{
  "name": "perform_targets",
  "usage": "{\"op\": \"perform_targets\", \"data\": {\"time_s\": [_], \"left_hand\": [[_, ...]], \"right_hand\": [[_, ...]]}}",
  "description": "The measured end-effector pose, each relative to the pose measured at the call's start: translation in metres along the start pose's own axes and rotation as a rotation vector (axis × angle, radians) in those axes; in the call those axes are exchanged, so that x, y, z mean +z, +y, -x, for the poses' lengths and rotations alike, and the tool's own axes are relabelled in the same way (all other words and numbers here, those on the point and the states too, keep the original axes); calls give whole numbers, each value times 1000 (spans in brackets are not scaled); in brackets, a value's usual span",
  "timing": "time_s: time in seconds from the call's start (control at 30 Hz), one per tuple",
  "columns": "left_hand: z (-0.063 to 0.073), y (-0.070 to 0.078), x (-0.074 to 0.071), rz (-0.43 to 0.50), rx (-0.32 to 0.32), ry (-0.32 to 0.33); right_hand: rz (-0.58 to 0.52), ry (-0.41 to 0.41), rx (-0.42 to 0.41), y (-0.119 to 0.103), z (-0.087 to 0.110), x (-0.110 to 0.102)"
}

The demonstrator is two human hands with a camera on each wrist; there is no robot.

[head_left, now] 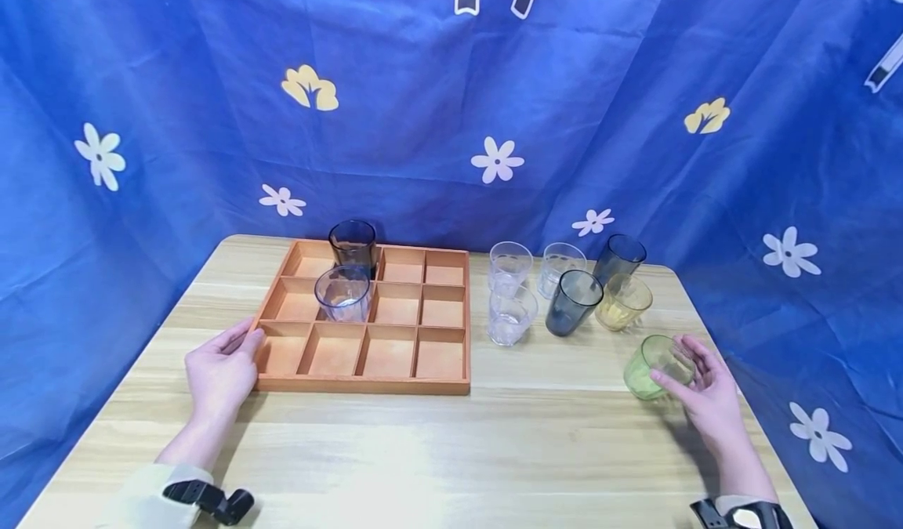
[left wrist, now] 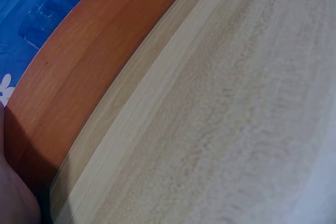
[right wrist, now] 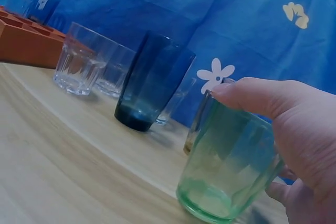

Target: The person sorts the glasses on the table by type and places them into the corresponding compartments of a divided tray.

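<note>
The right hand (head_left: 711,394) grasps the green glass tumbler (head_left: 650,374), thumb on the near side and fingers on the far right side. The tumbler lies to the left of the palm, mouth up and tilted; base contact with the wooden table (head_left: 557,454) cannot be confirmed. Directly beyond it stands the yellow glass (head_left: 621,311), near 2 dark grey tumblers, front (head_left: 570,309) and rear (head_left: 619,259). Further left, 3 clear glasses (head_left: 509,327) stand just beside the tray.

The left hand (head_left: 223,368) grips the left rim of the 12-compartment wooden tray (head_left: 360,385) near its front corner, thumb over the inner side. The tray extends rightward from this hand. In column 2 from the left, the rear compartment holds a black tumbler (head_left: 353,248); the middle compartment holds a blue-tinted clear glass (head_left: 342,298).
</note>
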State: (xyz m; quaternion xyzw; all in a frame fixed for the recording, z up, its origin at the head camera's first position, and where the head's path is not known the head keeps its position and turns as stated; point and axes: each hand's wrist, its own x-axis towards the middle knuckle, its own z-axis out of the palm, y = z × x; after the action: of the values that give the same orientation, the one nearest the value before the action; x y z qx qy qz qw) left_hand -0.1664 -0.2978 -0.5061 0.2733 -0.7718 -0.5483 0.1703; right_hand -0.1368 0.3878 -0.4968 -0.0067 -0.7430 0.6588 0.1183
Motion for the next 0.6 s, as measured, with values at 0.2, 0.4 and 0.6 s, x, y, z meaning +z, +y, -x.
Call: {"op": "perform_targets", "data": {"time_s": [0.2, 0.4, 0.6], "left_hand": [[0, -1, -1, 13, -13, 3], [1, 1, -1, -8, 0, -5], [0, 1, -1, 16, 11, -6]], "right_hand": [[0, -31, 2, 4, 3, 2], [6, -10, -4, 5, 3, 5], [-2, 31, 2, 4, 4, 8]]}}
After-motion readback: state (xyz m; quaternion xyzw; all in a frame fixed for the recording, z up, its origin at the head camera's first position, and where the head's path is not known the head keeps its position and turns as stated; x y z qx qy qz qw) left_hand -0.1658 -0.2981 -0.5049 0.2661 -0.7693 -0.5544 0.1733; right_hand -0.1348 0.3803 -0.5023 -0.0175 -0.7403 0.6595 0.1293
